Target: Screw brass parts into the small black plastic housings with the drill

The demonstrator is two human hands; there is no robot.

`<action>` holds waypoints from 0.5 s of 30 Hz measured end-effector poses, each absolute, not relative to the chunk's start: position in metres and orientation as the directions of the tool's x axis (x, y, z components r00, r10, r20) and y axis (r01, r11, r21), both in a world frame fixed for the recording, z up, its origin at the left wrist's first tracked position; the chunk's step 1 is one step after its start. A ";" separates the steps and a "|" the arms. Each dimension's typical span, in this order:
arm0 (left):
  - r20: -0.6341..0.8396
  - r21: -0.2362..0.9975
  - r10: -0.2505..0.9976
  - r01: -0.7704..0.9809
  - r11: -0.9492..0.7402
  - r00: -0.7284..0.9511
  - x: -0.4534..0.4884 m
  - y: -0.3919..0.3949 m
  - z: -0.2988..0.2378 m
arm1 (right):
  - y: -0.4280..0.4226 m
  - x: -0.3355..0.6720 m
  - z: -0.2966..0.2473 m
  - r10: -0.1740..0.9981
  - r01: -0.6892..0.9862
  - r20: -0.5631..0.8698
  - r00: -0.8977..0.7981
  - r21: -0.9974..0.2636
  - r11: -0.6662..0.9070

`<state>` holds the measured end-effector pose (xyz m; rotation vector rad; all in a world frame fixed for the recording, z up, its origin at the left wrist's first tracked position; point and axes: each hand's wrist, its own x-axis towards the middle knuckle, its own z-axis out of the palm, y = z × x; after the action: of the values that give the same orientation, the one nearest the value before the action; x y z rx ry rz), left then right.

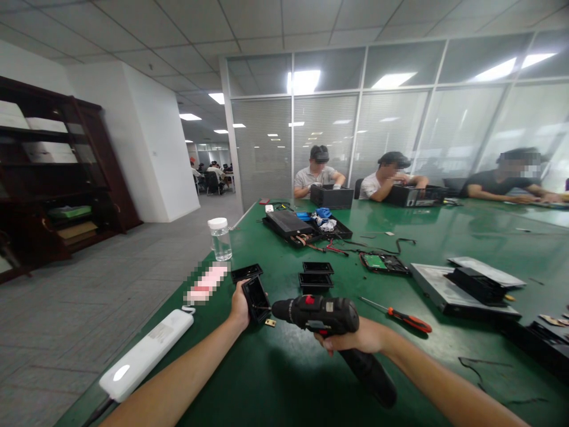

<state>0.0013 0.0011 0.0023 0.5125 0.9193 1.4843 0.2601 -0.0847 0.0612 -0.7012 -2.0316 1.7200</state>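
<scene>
Small black box (255,293) is tilted up over the green table (284,373), left hand (240,308) gripping its 9 o'clock side. Drill (317,314) sits at 3, right hand (351,337) wrapped round the handle, bit (267,308) pointing into the box (can't tell if it's touching). Tiny gold-colored plate (269,323) at 5, screwdriver (402,317) past the drill, clear bottle (221,242) around 11.

Ceiling lights (190,117) blaze, white glare hits the glass partition (262,148), soft shadow pools below the cordless drill (326,314), outer edges stretch!
</scene>
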 end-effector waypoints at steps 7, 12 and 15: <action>-0.176 0.794 0.972 -0.606 0.049 -0.153 0.000 0.004 -0.002 | -0.081 0.260 0.056 0.607 0.074 -0.006 -0.795 -0.993 0.087; -0.197 0.796 0.972 -0.599 0.081 -0.131 -0.001 0.005 -0.002 | -0.082 0.260 0.056 0.606 0.065 0.009 -0.795 -0.993 0.101; -0.189 0.801 0.973 -0.594 0.076 -0.130 -0.001 0.004 -0.003 | -0.082 0.260 0.056 0.608 0.073 0.005 -0.794 -0.992 0.103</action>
<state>-0.0009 0.0045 -0.0027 0.5475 0.9205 1.4673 0.2602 -0.0818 0.0559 -0.6644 -1.9736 1.7348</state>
